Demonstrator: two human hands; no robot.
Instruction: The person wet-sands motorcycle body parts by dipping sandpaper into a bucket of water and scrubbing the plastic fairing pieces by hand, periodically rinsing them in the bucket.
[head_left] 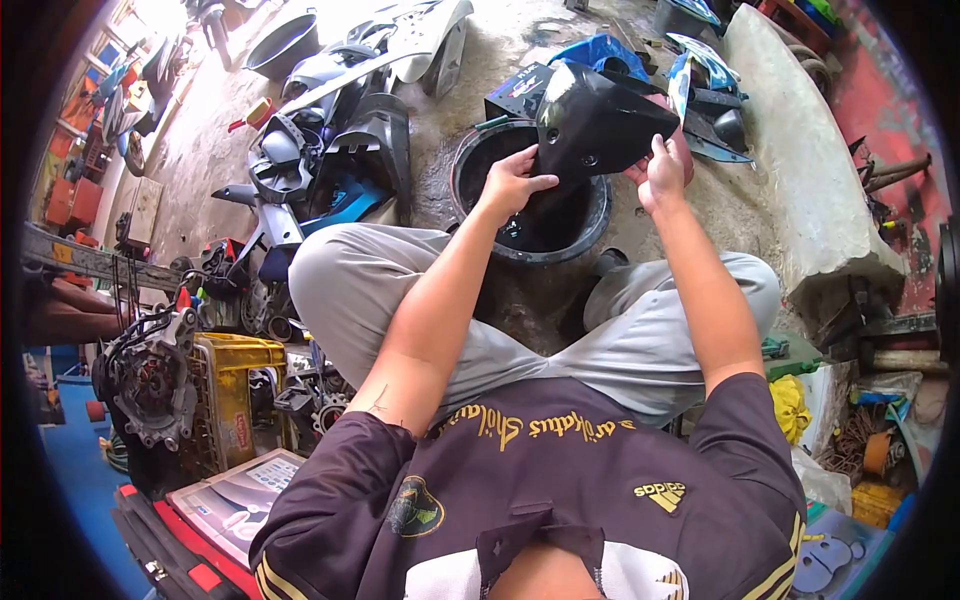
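Observation:
A black plastic motorcycle fairing panel, glossy, with small holes near its lower edge, is raised over a round black basin. Dark liquid shows inside the basin. My left hand grips the panel's lower left edge, thumb stretched along the near side. At the right end, my right hand is closed on the panel, with its fingers partly hidden behind it. Both forearms reach forward over my crossed legs.
Motorcycle body panels are piled left of the basin. A dark box and a blue plastic bag lie behind it. A concrete ledge runs along the right. An engine part and yellow crate stand at left.

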